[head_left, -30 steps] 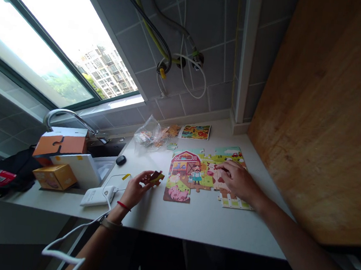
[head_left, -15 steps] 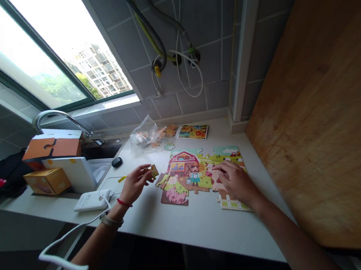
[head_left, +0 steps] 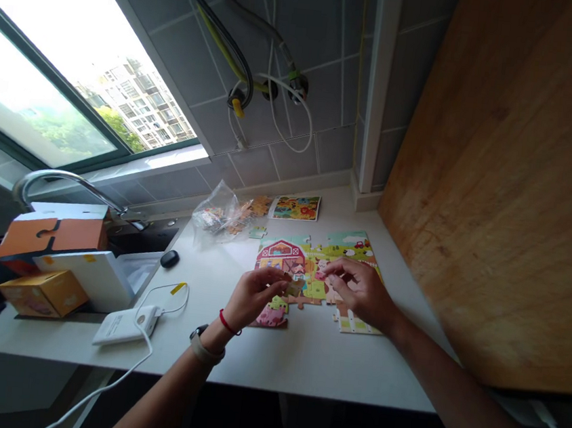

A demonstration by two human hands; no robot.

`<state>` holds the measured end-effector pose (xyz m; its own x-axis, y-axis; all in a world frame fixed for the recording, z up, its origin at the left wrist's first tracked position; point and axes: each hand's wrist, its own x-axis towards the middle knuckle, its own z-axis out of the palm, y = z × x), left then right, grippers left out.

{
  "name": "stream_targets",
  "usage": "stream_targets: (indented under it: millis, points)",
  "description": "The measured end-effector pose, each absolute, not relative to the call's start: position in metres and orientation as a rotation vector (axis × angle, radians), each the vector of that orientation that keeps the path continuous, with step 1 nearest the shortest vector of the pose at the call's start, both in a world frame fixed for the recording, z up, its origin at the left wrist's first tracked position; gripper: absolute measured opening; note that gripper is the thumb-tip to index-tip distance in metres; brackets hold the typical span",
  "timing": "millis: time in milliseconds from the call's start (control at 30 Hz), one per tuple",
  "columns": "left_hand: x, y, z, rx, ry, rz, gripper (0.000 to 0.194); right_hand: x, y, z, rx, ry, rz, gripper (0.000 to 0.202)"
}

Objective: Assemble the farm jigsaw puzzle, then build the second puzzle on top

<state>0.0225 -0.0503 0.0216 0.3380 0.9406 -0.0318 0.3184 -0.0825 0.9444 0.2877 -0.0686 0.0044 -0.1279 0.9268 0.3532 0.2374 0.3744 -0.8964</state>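
A jigsaw puzzle of a farm scene, partly joined, lies on the counter with a red barn, a cow and pigs. Between the thumb and fingers of my left hand is a puzzle piece, held above the lower middle of the puzzle. Its picture is blurred. My right hand hovers over the right part, by the cow, hiding some of it. The thumb and forefinger there are curved and slightly apart, with nothing visible between them. A gap shows in the puzzle's lower edge between the pigs and the fence.
Behind the puzzle lie a clear plastic bag with pieces, loose pieces and a picture card. Leftward are a black mouse-like object, a white power bank with cable, boxes and a faucet. A wooden panel stands right.
My left hand has moved right with the puzzle piece, from beside the puzzle to over it. My right hand stays by the cow. The whole view has shifted slightly.
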Motion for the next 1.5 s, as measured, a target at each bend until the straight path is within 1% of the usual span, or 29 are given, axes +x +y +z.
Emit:
stream_targets:
  millis: [133,333,400,500,633,833,900,1067,1167,1500]
  points:
    - [0.036,-0.047,0.022,1.824,1.219,0.622,0.048,0.288,-0.067,0.001,-1.132,-1.408,0.889,0.016]
    - [0.052,-0.050,0.019,2.047,1.215,0.448,0.039,0.289,-0.066,-0.004,-1.154,-1.341,0.921,0.016]
    - [0.060,-0.053,0.015,2.099,1.158,0.396,0.042,0.289,-0.066,-0.003,-1.144,-1.371,0.911,0.016]
    - [0.069,-0.057,0.008,2.221,1.040,0.428,0.050,0.288,-0.067,-0.002,-1.158,-1.383,0.901,0.018]
    - [0.066,-0.058,0.009,2.441,0.952,0.507,0.046,0.289,-0.066,-0.001,-1.168,-1.386,0.891,0.018]
    - [0.056,-0.069,0.005,2.481,0.909,0.471,0.065,0.288,-0.065,-0.005,-1.140,-1.394,0.905,0.017]
    - [0.058,-0.075,-0.001,2.462,0.910,0.490,0.061,0.287,-0.065,-0.007,-1.137,-1.398,0.908,0.017]
    - [0.066,-0.084,-0.009,2.426,0.906,0.593,0.028,0.287,-0.065,-0.007,-1.141,-1.395,0.905,0.016]
    - [0.067,-0.087,-0.009,2.456,0.895,0.619,0.017,0.287,-0.065,-0.006,-1.148,-1.397,0.907,0.016]
    - [0.062,-0.096,-0.007,2.600,0.886,0.639,0.026,0.286,-0.065,-0.005,-1.157,-1.427,0.885,0.016]
